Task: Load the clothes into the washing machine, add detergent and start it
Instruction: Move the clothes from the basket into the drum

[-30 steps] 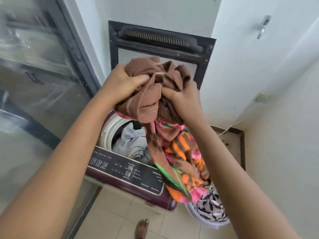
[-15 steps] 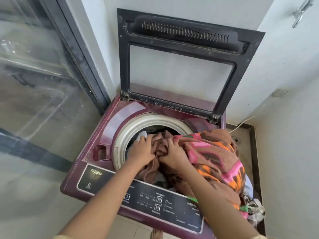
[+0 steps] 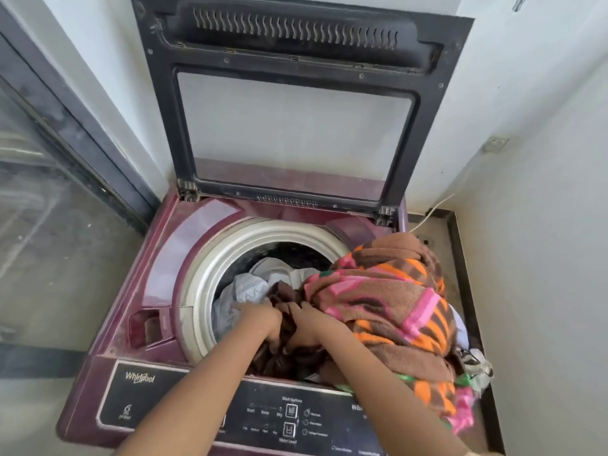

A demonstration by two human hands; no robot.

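Note:
A maroon top-loading washing machine stands below me with its dark lid raised against the wall. White clothes lie inside the drum. A brown towel with pink and orange stripes hangs half in the drum and half over the machine's right side. My left hand and my right hand are side by side inside the drum opening, both gripping the towel's brown end and holding it low in the drum.
The black control panel runs along the machine's front edge under my forearms. A detergent recess sits at the left of the drum. A glass door is on the left, white walls behind and right. More patterned laundry shows by the right side.
My hands carried the towel down from chest height into the drum, and they now sit deeper in the opening. The camera has moved closer over the machine.

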